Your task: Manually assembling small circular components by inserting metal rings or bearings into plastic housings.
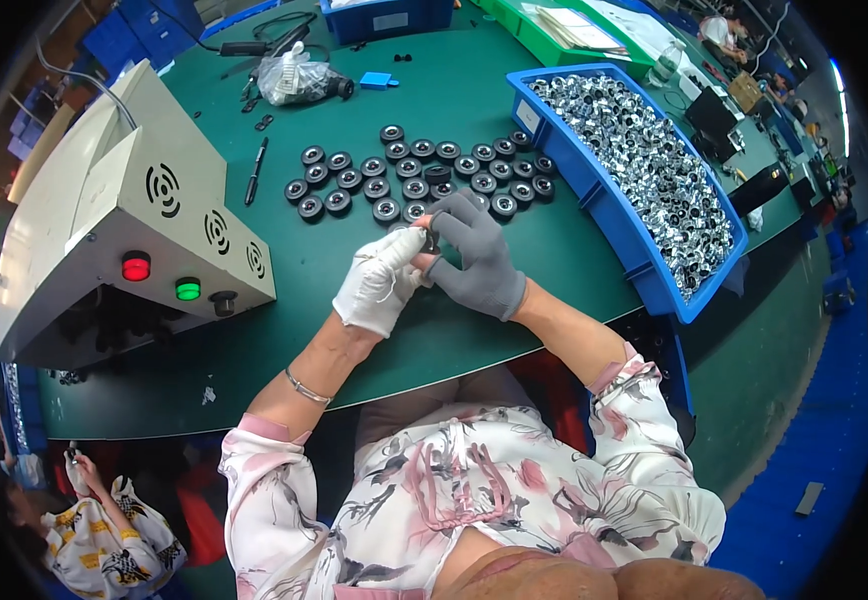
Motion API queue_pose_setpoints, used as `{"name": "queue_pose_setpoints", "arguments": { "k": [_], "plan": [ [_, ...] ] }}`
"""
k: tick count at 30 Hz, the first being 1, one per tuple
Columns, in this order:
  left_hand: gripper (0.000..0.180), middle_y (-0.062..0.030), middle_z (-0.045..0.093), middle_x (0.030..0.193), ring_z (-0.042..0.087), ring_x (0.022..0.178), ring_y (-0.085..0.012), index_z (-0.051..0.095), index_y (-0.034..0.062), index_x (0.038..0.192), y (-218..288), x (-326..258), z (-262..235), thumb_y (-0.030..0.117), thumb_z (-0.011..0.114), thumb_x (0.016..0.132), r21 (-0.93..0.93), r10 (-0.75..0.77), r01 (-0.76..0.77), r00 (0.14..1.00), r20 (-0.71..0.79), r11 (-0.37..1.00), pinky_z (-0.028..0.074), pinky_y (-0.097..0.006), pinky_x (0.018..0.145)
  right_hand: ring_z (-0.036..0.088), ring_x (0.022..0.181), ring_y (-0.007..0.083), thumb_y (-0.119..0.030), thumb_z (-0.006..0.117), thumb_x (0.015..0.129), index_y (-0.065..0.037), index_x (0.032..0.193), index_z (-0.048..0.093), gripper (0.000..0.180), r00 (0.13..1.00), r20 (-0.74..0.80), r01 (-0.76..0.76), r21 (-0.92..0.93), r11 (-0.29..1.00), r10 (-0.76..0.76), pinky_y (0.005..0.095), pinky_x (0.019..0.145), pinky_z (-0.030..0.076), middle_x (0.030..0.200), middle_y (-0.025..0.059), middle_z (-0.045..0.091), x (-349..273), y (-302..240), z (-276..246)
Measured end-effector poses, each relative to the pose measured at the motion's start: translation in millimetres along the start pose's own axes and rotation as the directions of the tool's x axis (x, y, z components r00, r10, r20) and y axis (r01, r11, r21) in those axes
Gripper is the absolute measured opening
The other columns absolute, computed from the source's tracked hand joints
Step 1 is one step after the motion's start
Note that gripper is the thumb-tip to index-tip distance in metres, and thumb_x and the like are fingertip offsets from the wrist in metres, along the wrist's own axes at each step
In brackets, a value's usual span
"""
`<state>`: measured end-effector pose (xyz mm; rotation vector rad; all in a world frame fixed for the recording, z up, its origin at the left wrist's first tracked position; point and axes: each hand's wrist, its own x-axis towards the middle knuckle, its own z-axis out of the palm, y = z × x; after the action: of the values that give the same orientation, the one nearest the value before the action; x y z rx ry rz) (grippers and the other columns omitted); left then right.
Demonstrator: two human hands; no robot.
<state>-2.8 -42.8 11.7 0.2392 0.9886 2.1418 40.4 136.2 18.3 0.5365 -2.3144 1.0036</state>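
Toward the front edge of the tabletop [554, 262], left hand [379, 283] and right hand [482, 262] pinch a small dark part [432, 241] between fingers, apparently working it; steady alignment seems needed next.

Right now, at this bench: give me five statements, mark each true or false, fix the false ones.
1. The left hand wears a white glove, the right hand a gray one. True.
2. The hands are well apart. False: their fingertips come together around a small dark part.
3. The blue tray of shiny metal pieces stands left of the round black parts. False: it stands to their right.
4. A pen lies between the beige machine and the round black parts. True.
5. On the beige machine, the red light is right of the green light. False: it is to the left.
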Motion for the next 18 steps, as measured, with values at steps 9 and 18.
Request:
{"name": "queue_pose_setpoints", "arguments": {
  "k": [9, 18],
  "plan": [
    [0.035, -0.0030, 0.066, 0.104, 0.063, 0.088, -0.0144, 0.064, 0.0060, 0.122, -3.2, 5.1, 9.8, 0.035, 0.061, 0.102, -0.106, -0.061, 0.045, 0.987, -0.151, 0.993, 0.051, -0.031, 0.083, 0.059, 0.096, 0.0275, -0.016, 0.082, 0.074, 0.001, 0.109, 0.067, 0.042, 0.997, -0.077, -0.010, 0.040, 0.999, 0.014, 0.0364, 0.083, 0.048, 0.104, 0.0131, 0.062, 2.5, -1.5, 5.0],
    [0.030, -0.0044, 0.066, 0.102, 0.062, 0.090, -0.0149, 0.064, 0.0065, 0.117, -2.2, 6.3, -0.2, 0.031, 0.067, 0.100, -0.191, -0.044, 0.044, 0.999, 0.005, 0.981, 0.051, -0.030, 0.080, 0.055, 0.098, 0.0097, -0.035, 0.052, 0.104, 0.002, 0.131, 0.059, 0.046, 0.912, 0.286, -0.408, 0.594, 0.693, 0.292, 0.0286, 0.088, 0.046, 0.105, 0.0021, 0.058, 6.0, 1.4, -8.3]
  ]
}}
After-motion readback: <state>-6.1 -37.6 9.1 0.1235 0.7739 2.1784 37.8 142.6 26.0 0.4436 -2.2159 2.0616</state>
